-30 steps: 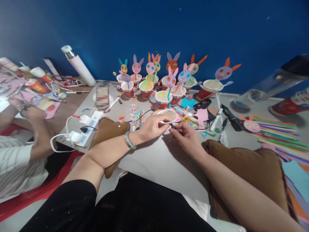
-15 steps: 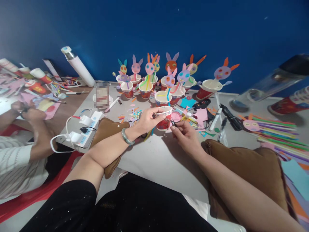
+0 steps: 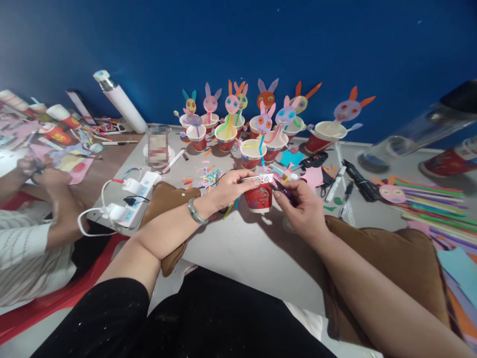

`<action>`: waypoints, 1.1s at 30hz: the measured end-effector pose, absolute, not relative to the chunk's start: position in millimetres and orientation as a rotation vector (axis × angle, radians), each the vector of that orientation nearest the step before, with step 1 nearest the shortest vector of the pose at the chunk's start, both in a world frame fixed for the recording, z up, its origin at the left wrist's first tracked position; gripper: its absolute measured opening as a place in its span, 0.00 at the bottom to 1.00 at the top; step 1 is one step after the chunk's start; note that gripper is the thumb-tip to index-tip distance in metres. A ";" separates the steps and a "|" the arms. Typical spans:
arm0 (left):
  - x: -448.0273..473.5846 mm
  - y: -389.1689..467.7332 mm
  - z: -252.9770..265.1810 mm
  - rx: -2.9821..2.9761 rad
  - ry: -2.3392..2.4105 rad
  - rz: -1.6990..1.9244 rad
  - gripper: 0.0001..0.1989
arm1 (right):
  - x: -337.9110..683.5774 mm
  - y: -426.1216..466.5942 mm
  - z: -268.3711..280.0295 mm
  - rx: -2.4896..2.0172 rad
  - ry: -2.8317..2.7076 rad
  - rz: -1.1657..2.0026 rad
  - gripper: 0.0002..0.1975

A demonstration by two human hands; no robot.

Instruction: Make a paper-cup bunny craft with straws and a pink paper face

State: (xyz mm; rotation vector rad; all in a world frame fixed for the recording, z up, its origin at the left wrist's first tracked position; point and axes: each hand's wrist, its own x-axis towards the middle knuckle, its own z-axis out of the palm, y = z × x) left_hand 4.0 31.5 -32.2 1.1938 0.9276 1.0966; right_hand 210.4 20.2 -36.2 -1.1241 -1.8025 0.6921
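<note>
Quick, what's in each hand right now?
Left hand: closed, holding the red paper cup near its rim.
Right hand: closed, holding a small dark tool beside the cup.

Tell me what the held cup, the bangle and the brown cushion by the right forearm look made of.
Held cup: likely paper, smooth; pale rim and printed red wall suggest it.
Bangle: perhaps polished stone or glass; grey-green, with a bright highlight.
Brown cushion: apparently fabric, possibly velvety; soft folds and a seamed edge.
</note>
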 end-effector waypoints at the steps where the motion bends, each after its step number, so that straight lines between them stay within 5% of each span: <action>1: 4.1 31.2 -32.2 1.196 0.925 1.092 0.15 | 210.4 19.7 -36.7 -1.121 -1.832 0.652 0.08; 33: 5.4 29.5 -28.3 1.029 0.834 1.002 0.17 | 209.4 11.0 -36.2 -1.158 -1.988 0.474 0.09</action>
